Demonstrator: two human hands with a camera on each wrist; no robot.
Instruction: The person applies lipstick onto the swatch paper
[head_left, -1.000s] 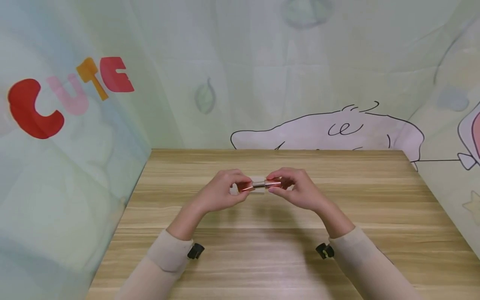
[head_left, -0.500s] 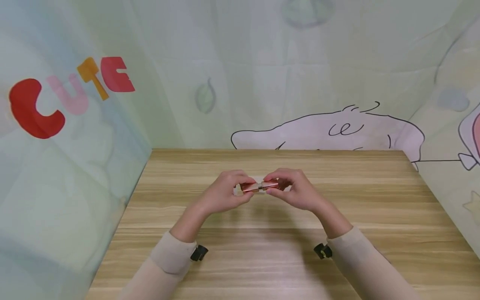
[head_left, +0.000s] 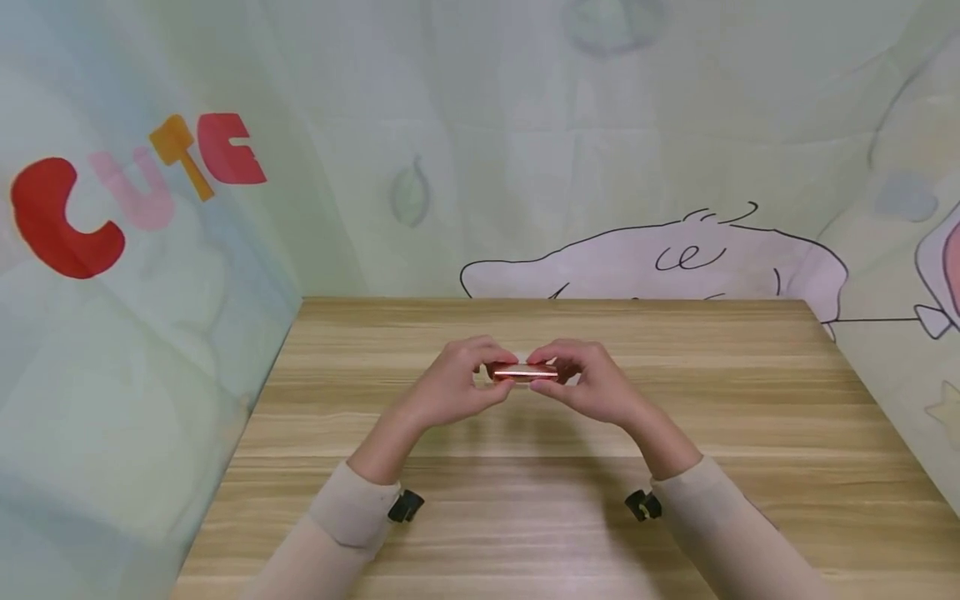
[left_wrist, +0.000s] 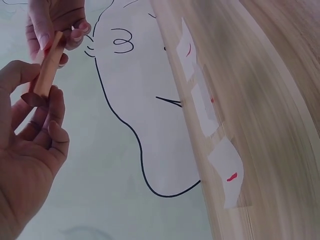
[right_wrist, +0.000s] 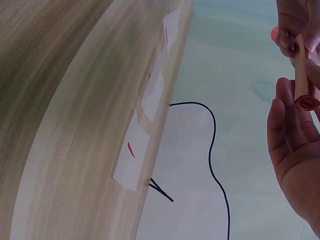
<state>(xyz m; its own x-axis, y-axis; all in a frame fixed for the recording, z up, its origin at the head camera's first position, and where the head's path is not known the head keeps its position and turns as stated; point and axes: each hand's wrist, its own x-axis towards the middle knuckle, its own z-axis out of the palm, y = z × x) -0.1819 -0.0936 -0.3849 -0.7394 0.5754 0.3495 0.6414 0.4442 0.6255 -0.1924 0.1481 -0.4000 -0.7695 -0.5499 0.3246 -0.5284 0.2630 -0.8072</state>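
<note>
A shiny rose-gold lipstick tube [head_left: 525, 372] is held level above the table, its cap and base meeting with no silver section showing between them. My left hand [head_left: 457, 383] pinches its left end between thumb and fingers. The other end is in the grip of my right hand [head_left: 588, 379]. In the left wrist view the lipstick [left_wrist: 48, 70] slants between both hands, and its flat end faces the camera. The right wrist view has the dark red end of the lipstick [right_wrist: 306, 102] near my right palm.
White paper slips with red marks, such as one slip [left_wrist: 227, 172] and another [right_wrist: 132, 152], lie along the far part of the wooden table [head_left: 525, 517]. A printed cloth backdrop [head_left: 360, 167] stands behind and at the left. Small black cameras [head_left: 406, 506] sit at the wrists.
My hands have drawn together, the left one moving right. The silver middle section of the lipstick, visible a second ago, has slid out of sight as cap and base closed up.
</note>
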